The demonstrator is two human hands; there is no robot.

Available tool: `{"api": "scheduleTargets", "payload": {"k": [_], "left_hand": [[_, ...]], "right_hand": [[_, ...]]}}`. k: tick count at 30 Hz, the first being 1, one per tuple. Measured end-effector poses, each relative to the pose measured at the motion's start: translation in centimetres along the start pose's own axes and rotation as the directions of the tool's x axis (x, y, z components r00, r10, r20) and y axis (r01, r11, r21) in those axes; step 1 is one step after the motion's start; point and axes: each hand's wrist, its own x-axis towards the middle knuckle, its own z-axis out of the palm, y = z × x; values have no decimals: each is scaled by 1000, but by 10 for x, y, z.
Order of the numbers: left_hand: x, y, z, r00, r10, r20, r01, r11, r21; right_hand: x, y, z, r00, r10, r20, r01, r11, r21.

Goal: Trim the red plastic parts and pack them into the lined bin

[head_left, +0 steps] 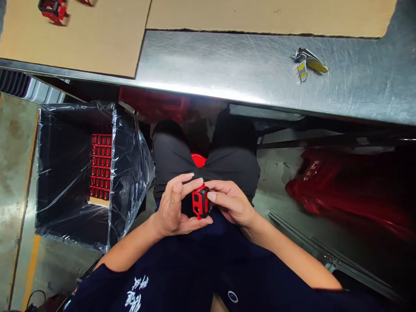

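Observation:
Above my lap I hold a small red and black plastic part (200, 202), with openings in its red face and a black strip along one side. My left hand (175, 206) grips it between the thumb at its lower end and a finger at its upper end. The fingers of my right hand (232, 201) pinch its right side near the top. The part's far side is hidden by my fingers. A similar red and black part (53, 11) lies on the cardboard sheet (81, 43) at the upper left.
A dark bin lined with clear plastic (74, 173) stands at my left, with rows of red and black parts (100, 167) inside. The metal table (221, 65) edge runs ahead of my knees. A yellow-grey handled tool (308, 64) lies on it. Something red (341, 190) is at the right.

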Motion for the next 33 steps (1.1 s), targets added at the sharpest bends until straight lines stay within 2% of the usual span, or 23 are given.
{"api": "scheduleTargets", "payload": {"k": [7, 16, 28, 33], "left_hand": [[-6, -2, 4, 997, -73, -30, 70, 991, -115], [-8, -4, 3, 995, -93, -40, 84, 979, -185], [-1, 3, -1, 997, -42, -67, 37, 996, -76], [-3, 1, -3, 996, -80, -37, 76, 990, -116]], "right_hand": [[1, 0, 5, 988, 154, 24, -156, 978, 140], [6, 2, 7, 978, 201, 51, -207, 965, 163], [8, 4, 6, 953, 262, 154, -285, 946, 155], [9, 3, 7, 955, 253, 157, -277, 947, 161]]}}
